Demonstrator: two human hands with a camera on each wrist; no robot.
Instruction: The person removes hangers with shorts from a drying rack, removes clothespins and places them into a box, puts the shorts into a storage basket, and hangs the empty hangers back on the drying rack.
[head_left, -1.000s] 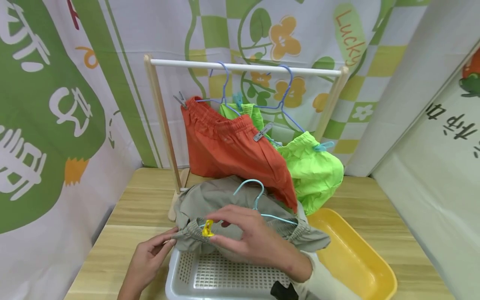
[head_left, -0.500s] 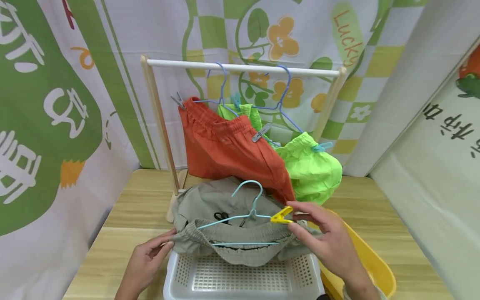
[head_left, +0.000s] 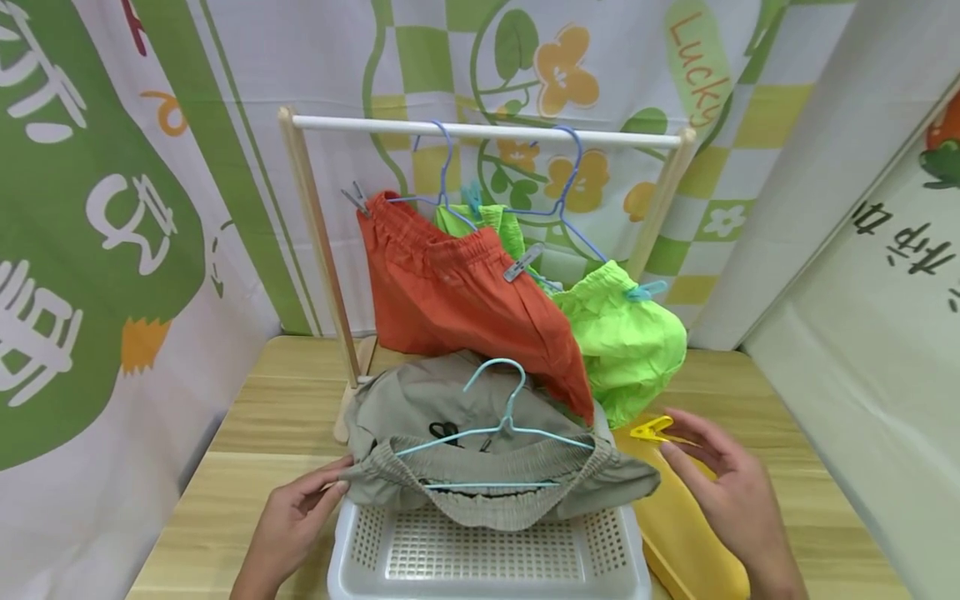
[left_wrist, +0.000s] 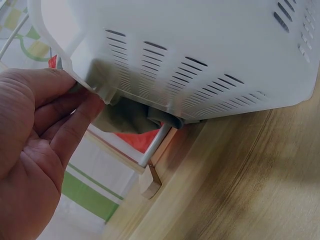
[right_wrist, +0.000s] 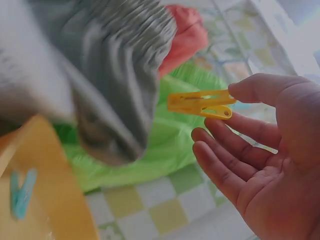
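Grey shorts [head_left: 420,392] lie over the back of a white perforated basket [head_left: 487,575], their elastic waistband facing me. A light-blue hanger [head_left: 508,408] sits inside that waistband with its hook up. At the left end of the waistband my left hand [head_left: 288,525] pinches the fabric between thumb and fingers. My right hand [head_left: 735,492] pinches a yellow clothespin [head_left: 651,428] by its handle ends, just right of the shorts' right corner. In the right wrist view the clothespin [right_wrist: 200,102] points toward the grey shorts [right_wrist: 120,90], apart from them.
Behind stands a wooden rack with a white rod [head_left: 487,131]. Red shorts [head_left: 457,292] and bright green shorts [head_left: 630,350] hang there on blue hangers with clothespins. A yellow tray [head_left: 675,533] is at the right; a teal clothespin [right_wrist: 22,194] lies in it.
My right hand has carried the yellow clothespin from the left part of the waistband rightward past the shorts' right end. My left hand keeps its pinch on the left corner.
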